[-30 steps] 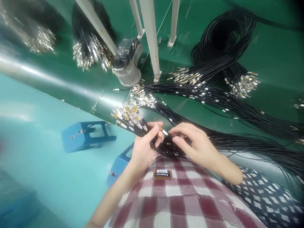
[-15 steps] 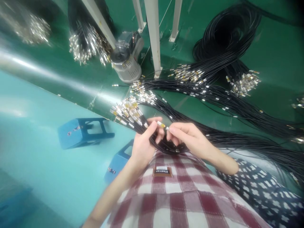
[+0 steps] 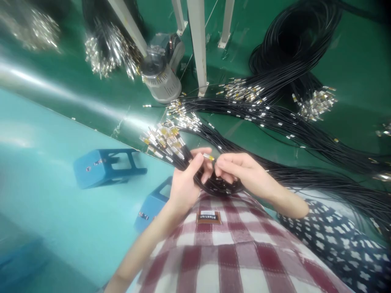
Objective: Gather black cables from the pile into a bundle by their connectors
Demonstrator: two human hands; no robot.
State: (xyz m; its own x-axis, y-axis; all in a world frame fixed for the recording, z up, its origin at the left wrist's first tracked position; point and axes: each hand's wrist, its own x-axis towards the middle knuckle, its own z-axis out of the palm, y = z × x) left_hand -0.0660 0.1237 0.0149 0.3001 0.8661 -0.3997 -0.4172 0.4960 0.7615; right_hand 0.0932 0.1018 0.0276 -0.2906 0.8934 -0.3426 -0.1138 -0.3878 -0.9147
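My left hand [image 3: 187,177] is closed around a bundle of black cables [image 3: 180,162] whose silver-and-yellow metal ends [image 3: 165,138] fan out up and to the left. A single cable end [image 3: 208,156], silver with a yellow band, sticks out by the left thumb and points toward the other hand. Close beside its tip, my right hand [image 3: 233,167] has thumb and forefinger pinched together; what is between them, if anything, is too small to make out. Below both hands the black cables curve in front of the checked apron [image 3: 226,236].
More cable bundles [image 3: 275,114] stretch along the green surface to the right, beside a large black cable coil [image 3: 293,44]. A grey machine [image 3: 161,81] stands by white posts [image 3: 198,49]. Blue stools [image 3: 104,167] are on the lower floor at left.
The small white piece seen at the right fingertips half a second ago no longer shows there. Both hands stay nearly in place, the left still holding the bundle.
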